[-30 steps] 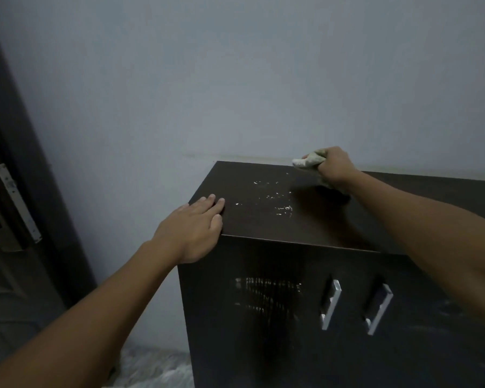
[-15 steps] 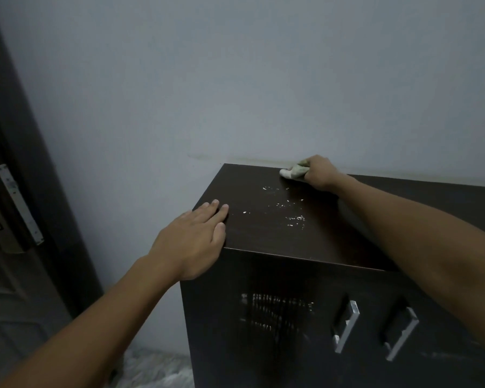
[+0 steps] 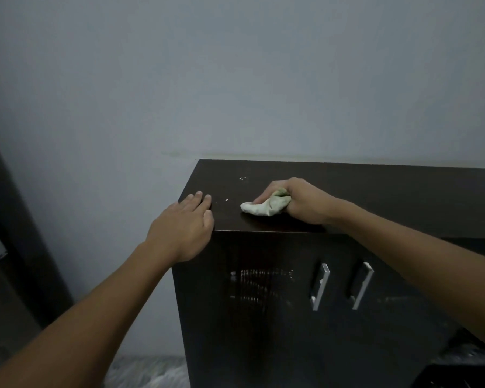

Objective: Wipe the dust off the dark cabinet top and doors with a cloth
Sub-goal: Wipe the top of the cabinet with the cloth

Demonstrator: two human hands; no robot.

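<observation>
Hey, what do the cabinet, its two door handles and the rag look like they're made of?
Cabinet: probably laminated board with a dark wood-look, fairly matte finish; faint grain and sharp square edges show. Door handles: apparently metal, silvery satin; they catch light, though plated plastic can't be ruled out. Rag: soft woven or knit fabric, pale green-white; it bunches and creases in the right hand.

Left hand [image 3: 184, 228] flat, palm down, fingers [image 3: 198, 198] together and extended forward, thumb tucked along the side, wrist bent slightly over a front corner edge. Left forearm bare, reaching up from lower left. Right hand [image 3: 297, 200] curled into a loose fist, knuckles up, fingers wrapped and closed, pressed downward. Right forearm bare, stretched in from the right edge, angled leftward.
</observation>
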